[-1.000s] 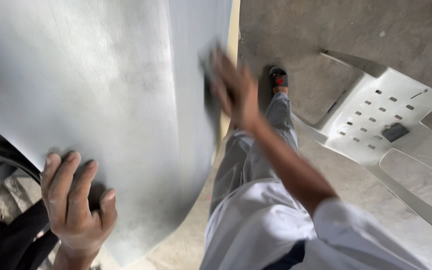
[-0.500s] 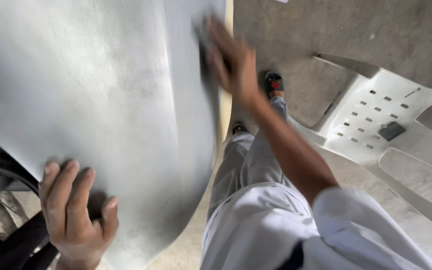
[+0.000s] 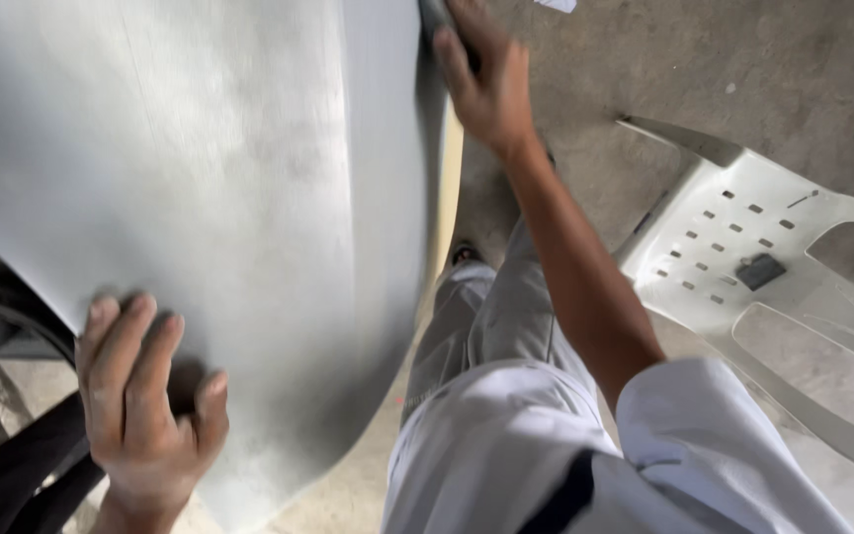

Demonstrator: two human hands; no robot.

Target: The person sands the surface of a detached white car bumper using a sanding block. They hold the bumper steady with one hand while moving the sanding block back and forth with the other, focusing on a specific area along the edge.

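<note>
**Grey panel braced low, rubbed at the top edge**

Grey panel, large, curved and matt, fills the left and middle of the head view, its right edge running down from the top of the frame toward the person's legs. The left hand lies flat on the panel's lower edge with fingers spread and pressed to the surface, holding nothing. The right hand is stretched out to the panel's upper right edge, its fingers curled and pinching a small dark pad against the metal (only a corner of the pad shows, at the top of the frame). The right arm wears a rolled white sleeve, and pale grey trousers run down to a shoe on the concrete floor. A white plastic chair lies tipped over to the right, well apart from the panel, with a small dark object resting on its perforated seat. Dark rubbery shapes show below the panel at lower left, too dim to tell.
</note>
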